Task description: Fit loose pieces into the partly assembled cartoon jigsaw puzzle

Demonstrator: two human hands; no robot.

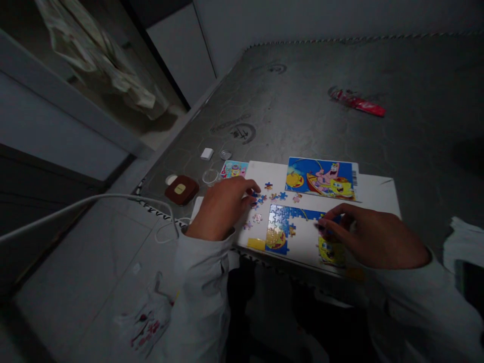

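Note:
My left hand (223, 207) is over the left part of a white board (302, 242), fingers bent and a gap between thumb and forefinger. Its fingertips are at a cluster of loose jigsaw pieces (283, 195). My right hand (378, 236) pinches a small dark puzzle piece (320, 225) above the upper right of a partly joined cartoon jigsaw puzzle (278, 219). Joined pieces run down the left side and along the top, and a yellow section (330, 251) lies under my right hand. Behind the puzzle is a picture card (321, 177) showing cartoon characters.
Left of the board are a brown case (182, 190), a clear round lid (210, 176), a white block (206, 154) and a second cartoon card (233, 169). A red wrapper (359, 103) lies farther back on the grey tabletop (298, 116). A white cable (113, 196) crosses at left.

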